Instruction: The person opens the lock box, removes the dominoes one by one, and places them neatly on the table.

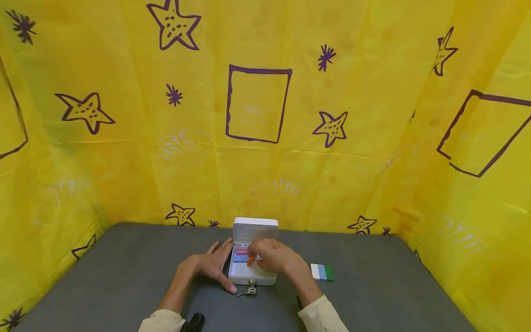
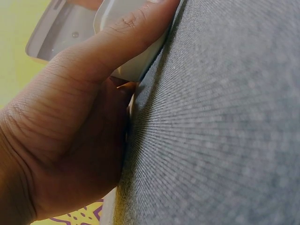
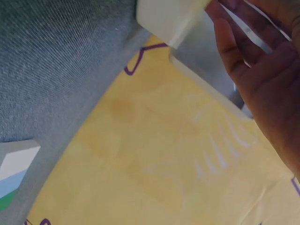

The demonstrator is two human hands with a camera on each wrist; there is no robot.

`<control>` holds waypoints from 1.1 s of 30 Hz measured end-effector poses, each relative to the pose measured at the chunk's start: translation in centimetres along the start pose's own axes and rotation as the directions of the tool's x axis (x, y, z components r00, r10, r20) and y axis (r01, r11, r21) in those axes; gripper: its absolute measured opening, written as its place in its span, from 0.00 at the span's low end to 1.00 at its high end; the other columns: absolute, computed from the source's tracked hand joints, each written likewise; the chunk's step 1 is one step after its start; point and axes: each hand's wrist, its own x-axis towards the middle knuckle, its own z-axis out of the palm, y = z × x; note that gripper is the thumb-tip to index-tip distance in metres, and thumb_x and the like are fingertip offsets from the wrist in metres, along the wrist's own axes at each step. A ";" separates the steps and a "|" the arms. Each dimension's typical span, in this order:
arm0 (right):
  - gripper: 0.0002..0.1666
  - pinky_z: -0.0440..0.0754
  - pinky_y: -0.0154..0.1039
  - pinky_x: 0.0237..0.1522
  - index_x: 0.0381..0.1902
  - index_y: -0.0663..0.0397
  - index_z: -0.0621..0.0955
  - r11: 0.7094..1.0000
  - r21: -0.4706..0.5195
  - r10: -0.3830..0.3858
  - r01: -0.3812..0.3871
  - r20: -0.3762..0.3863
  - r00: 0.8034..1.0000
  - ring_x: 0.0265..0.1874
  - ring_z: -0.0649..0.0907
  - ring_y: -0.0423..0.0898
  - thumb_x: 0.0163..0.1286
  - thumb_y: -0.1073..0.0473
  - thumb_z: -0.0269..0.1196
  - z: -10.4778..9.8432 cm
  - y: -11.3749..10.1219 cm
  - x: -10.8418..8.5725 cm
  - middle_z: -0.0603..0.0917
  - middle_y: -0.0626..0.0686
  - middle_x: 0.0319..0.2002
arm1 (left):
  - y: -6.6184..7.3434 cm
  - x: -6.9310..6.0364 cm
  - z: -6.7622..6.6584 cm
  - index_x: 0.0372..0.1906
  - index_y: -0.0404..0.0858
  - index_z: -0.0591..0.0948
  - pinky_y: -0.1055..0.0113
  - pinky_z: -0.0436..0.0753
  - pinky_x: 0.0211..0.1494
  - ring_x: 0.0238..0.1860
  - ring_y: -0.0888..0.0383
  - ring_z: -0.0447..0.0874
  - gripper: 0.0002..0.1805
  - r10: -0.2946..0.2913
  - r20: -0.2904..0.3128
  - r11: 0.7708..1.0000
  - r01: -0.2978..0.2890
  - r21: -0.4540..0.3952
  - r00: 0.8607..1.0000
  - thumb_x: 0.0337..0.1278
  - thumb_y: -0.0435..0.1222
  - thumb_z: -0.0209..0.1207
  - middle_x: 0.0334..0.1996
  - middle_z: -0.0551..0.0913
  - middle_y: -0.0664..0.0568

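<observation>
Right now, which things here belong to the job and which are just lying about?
In the job:
box, open, left hand at its side
orange piece, in the right hand
pink piece, blue piece, inside
likely the similar strips on the table

Probably just there:
keys, at the box's front
cloth

In the head view, the right hand point(image 1: 271, 255) blocks our sight of the right rear of the box point(image 1: 263, 280), so we cannot tell what lies beneath. Its fingers cover part of the orange piece point(image 1: 250, 261), whose full shape we cannot make out. The keys point(image 1: 251, 289) are too small for us to count. In the left wrist view, the palm hides most fingers of the left hand point(image 2: 77, 126) from us. In the right wrist view, we find the coloured blocks point(image 3: 14, 178) cut off by the left edge.
</observation>
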 end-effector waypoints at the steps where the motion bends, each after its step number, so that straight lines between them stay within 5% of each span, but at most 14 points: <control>1: 0.14 0.86 0.33 0.50 0.45 0.57 0.88 1.000 -0.023 -0.005 0.005 -0.017 1.000 0.42 0.86 0.45 0.64 0.74 0.67 0.3 -0.1 0.1 0.89 0.51 0.42 | -0.1 -0.1 0.0 0.84 0.35 0.44 0.36 0.28 0.86 0.87 0.40 0.31 0.83 0.003 0.001 1.000 -0.003 0.002 1.000 0.30 0.73 0.75 0.86 0.39 0.37; 9: 0.11 0.82 0.29 0.38 0.37 0.54 0.88 0.976 -0.193 -0.139 0.101 -0.198 0.970 0.32 0.86 0.43 0.63 0.74 0.68 2.2 -0.4 0.6 0.88 0.48 0.33 | 0.1 -0.4 -0.1 0.84 0.35 0.44 0.35 0.29 0.86 0.87 0.40 0.31 0.82 0.012 -0.003 1.000 -0.012 0.002 1.000 0.32 0.73 0.75 0.86 0.39 0.37; 20: 0.06 0.84 0.36 0.52 0.40 0.44 0.89 0.956 -0.288 0.031 -0.060 -0.104 0.994 0.38 0.83 0.41 0.68 0.62 0.72 2.7 -1.0 0.8 0.87 0.44 0.40 | -0.2 -0.1 0.1 0.84 0.35 0.45 0.34 0.27 0.85 0.87 0.38 0.31 0.83 0.021 -0.012 1.000 -0.022 -0.014 1.000 0.29 0.74 0.75 0.86 0.39 0.35; 33: 0.07 0.84 0.36 0.52 0.44 0.44 0.89 0.945 -0.323 0.026 -0.061 -0.113 0.993 0.39 0.82 0.41 0.69 0.59 0.72 3.2 -0.9 0.6 0.88 0.46 0.43 | 0.2 -0.2 0.2 0.85 0.37 0.44 0.35 0.30 0.86 0.87 0.39 0.31 0.83 -0.027 0.004 1.000 0.027 0.003 1.000 0.29 0.75 0.75 0.87 0.38 0.39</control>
